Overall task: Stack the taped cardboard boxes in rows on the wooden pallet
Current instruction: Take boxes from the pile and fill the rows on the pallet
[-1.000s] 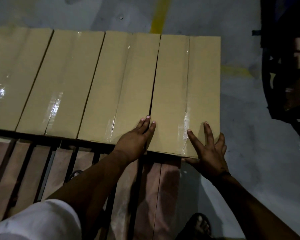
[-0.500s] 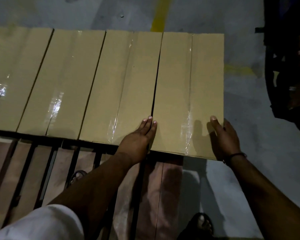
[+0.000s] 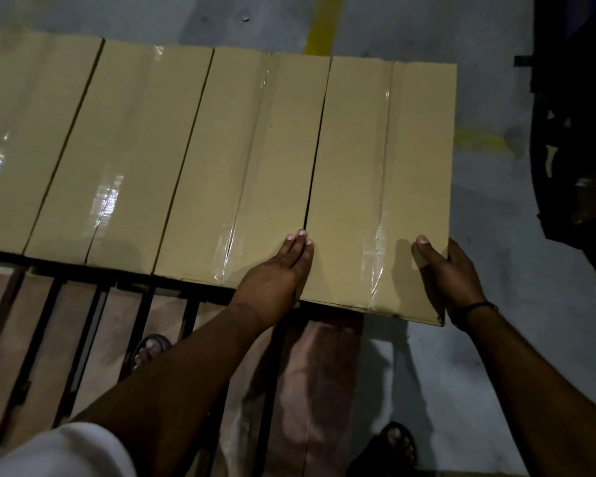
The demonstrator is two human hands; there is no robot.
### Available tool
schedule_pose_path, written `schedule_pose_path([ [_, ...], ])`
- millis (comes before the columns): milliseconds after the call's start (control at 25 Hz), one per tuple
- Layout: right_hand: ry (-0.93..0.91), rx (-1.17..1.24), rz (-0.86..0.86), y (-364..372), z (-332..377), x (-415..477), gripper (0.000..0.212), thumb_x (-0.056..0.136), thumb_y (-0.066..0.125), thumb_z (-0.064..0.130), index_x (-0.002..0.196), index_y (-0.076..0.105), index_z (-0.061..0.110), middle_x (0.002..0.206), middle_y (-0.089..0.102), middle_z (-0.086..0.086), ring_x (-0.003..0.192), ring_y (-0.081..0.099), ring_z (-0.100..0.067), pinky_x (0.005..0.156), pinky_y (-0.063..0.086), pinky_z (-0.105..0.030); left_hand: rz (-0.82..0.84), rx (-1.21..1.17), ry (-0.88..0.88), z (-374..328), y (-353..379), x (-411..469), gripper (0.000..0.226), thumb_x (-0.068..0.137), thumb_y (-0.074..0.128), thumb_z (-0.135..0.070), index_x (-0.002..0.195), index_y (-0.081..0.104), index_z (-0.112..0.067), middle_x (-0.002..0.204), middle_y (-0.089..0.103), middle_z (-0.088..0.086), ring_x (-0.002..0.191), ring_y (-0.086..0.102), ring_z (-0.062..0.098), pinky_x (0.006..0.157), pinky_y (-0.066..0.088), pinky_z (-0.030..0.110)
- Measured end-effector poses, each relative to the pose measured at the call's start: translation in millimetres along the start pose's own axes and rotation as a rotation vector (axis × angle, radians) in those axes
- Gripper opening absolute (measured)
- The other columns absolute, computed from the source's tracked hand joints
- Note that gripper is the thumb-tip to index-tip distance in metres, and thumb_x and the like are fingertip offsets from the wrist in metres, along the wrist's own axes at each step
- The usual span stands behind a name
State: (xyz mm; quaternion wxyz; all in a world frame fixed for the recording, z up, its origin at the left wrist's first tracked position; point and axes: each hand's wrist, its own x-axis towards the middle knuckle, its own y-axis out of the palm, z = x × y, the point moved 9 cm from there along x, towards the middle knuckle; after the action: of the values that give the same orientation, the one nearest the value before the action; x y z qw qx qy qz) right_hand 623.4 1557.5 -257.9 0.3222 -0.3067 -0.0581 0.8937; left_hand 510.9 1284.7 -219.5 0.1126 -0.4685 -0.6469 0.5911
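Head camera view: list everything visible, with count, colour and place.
Taped rectangular cardboard boxes: four, tan, one row across the upper frame.
Slatted wooden pallet: one, reddish-brown, under the boxes, extending nearer.
Painted floor line: one, yellow, beyond the boxes.
Dark frame structure: one, black, far right.
White sleeve: one, lower left.
Sandalled feet: two, dark, lower left and bottom right.
Left hand: one, flat at the gap between the two rightmost boxes.
Right hand: one, gripping the near corner of the rightmost box.

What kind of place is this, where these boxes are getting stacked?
Most likely a warehouse or loading area: taped cardboard boxes lined up on a wooden pallet, standing on a bare grey concrete floor marked with a yellow painted line.
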Motion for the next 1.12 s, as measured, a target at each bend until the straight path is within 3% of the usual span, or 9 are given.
schedule_pose_path([
  [360,-0.002,-0.014,0.062,13,1,2,0.052,0.088,0.072,0.056,0.134,0.061,0.034,0.124,0.069,0.01,0.114,0.065,-0.016,0.105,0.051,-0.05,0.009,0.016,-0.025,15,-1,-5,0.114,0.087,0.077,-0.024,0.163,-0.007,-0.015,0.17,-0.02,0.004,0.158,-0.01,0.017,0.122,0.021,0.027],
  [560,-0.022,-0.014,0.049,29,2,5,0.054,0.091,0.071,0.053,0.139,0.059,0.03,0.126,0.068,0.01,0.116,0.063,-0.012,0.107,0.05,-0.043,0.016,0.024,-0.039,28,-2,-9,0.116,0.086,0.079,-0.022,0.163,-0.008,-0.015,0.169,-0.02,0.004,0.157,-0.009,0.017,0.119,0.017,0.024],
  [680,-0.013,-0.035,0.011,30,-2,4,0.065,0.091,0.07,0.056,0.146,0.051,0.027,0.132,0.064,0.009,0.123,0.06,-0.017,0.103,0.045,-0.034,0.018,0.034,-0.055,27,4,-8,0.116,0.086,0.079,-0.018,0.163,-0.008,-0.014,0.169,-0.02,0.006,0.158,-0.009,0.018,0.122,0.018,0.027],
  [760,0.012,-0.131,-0.036,31,-3,-1,0.084,0.09,0.066,0.063,0.156,0.036,0.022,0.147,0.054,0.001,0.134,0.051,-0.023,0.108,0.04,-0.033,0.042,0.069,-0.08,28,5,-7,0.115,0.087,0.078,-0.017,0.163,-0.008,-0.012,0.169,-0.02,0.008,0.158,-0.009,0.02,0.125,0.02,0.031],
  [880,-0.047,-0.507,-0.038,34,7,-22,0.109,0.088,0.057,0.074,0.164,0.005,0.017,0.171,0.014,-0.011,0.155,0.017,-0.031,0.126,0.017,-0.045,0.107,0.196,-0.114,17,-8,-9,0.114,0.086,0.078,-0.031,0.163,-0.004,-0.007,0.17,-0.014,0.015,0.158,-0.006,0.028,0.128,0.004,0.042],
  [960,-0.159,-0.731,0.024,38,24,-50,0.109,0.089,0.053,0.076,0.164,0.002,0.016,0.171,0.002,-0.016,0.156,0.007,-0.037,0.126,0.01,-0.05,0.077,0.264,-0.125,-8,-35,-21,0.11,0.087,0.074,-0.045,0.163,0.004,-0.007,0.171,-0.005,0.015,0.158,-0.004,0.031,0.127,-0.004,0.05],
  [1120,-0.314,-0.889,0.161,32,87,-135,0.099,0.093,0.049,0.072,0.165,0.005,0.02,0.171,-0.004,-0.014,0.156,-0.003,-0.04,0.125,0.003,-0.053,-0.022,0.28,-0.102,-91,-103,-79,0.098,0.093,0.065,-0.05,0.164,0.009,-0.012,0.172,0.001,0.013,0.158,-0.005,0.032,0.126,-0.004,0.054],
])
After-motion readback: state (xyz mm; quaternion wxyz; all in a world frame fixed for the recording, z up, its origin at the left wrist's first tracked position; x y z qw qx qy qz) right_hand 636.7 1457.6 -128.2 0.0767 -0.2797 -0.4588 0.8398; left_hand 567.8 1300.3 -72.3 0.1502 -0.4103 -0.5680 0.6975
